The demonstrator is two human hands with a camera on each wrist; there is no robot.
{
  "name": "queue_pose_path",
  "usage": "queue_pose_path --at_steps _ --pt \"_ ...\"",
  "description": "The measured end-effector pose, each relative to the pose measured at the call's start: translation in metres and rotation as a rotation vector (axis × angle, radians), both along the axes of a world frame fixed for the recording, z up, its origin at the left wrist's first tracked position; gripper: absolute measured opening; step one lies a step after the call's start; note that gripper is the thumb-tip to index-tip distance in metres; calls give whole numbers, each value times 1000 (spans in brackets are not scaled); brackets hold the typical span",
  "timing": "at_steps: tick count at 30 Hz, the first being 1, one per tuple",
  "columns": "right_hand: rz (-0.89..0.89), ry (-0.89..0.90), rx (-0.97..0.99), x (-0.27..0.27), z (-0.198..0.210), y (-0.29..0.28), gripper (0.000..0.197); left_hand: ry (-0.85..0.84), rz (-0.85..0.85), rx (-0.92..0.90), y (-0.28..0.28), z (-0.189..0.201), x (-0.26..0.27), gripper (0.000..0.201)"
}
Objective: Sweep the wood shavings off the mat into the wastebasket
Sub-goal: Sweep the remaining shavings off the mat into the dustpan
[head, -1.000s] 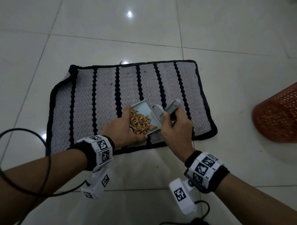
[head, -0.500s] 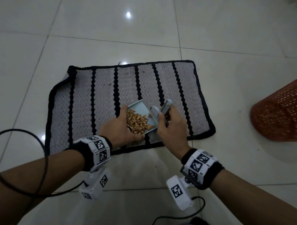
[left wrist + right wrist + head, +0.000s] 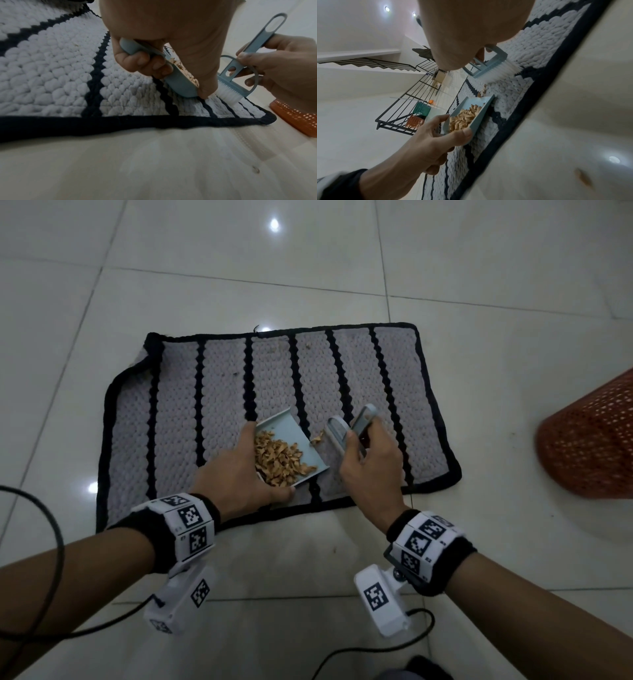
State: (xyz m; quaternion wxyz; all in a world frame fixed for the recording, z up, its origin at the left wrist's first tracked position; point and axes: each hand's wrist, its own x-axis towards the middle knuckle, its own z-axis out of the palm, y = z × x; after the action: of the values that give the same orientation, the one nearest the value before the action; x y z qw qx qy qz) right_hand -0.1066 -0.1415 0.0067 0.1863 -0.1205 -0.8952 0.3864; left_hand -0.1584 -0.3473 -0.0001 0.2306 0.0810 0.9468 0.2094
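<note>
A grey mat (image 3: pixel 219 392) with black stripes lies on the tiled floor. My left hand (image 3: pixel 239 474) grips a small blue dustpan (image 3: pixel 291 433) tilted on the mat, full of brown wood shavings (image 3: pixel 277 457). My right hand (image 3: pixel 370 460) holds a blue hand brush (image 3: pixel 337 436) by its handle, its white bristles (image 3: pixel 226 94) touching the mat just right of the pan. A small clump of shavings (image 3: pixel 317 438) lies between brush and pan lip. The wrist views show the dustpan (image 3: pixel 471 115) and the brush (image 3: pixel 491 67). The orange mesh wastebasket (image 3: pixel 589 440) stands at the right.
A few stray shaving bits (image 3: pixel 236 374) remain on the far part of the mat. Black cables (image 3: pixel 51 559) trail over the floor by my left arm and near my feet. In the right wrist view a staircase railing (image 3: pixel 406 97) and stacked baskets (image 3: pixel 419 115) stand further off.
The brush has drawn back to the right, away from the pan lip, leaving a small clump of shavings in the gap. The dustpan stays held in the same spot.
</note>
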Motion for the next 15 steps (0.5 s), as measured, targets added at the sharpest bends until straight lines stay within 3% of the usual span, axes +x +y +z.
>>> queue_pose_path --at_steps 7,15 --pt "100 10 -41 2 9 -16 9 -18 -16 -44 3 3 -1 125" --pt "-41 97 -51 -7 10 3 8 -18 -22 -53 6 5 1 126"
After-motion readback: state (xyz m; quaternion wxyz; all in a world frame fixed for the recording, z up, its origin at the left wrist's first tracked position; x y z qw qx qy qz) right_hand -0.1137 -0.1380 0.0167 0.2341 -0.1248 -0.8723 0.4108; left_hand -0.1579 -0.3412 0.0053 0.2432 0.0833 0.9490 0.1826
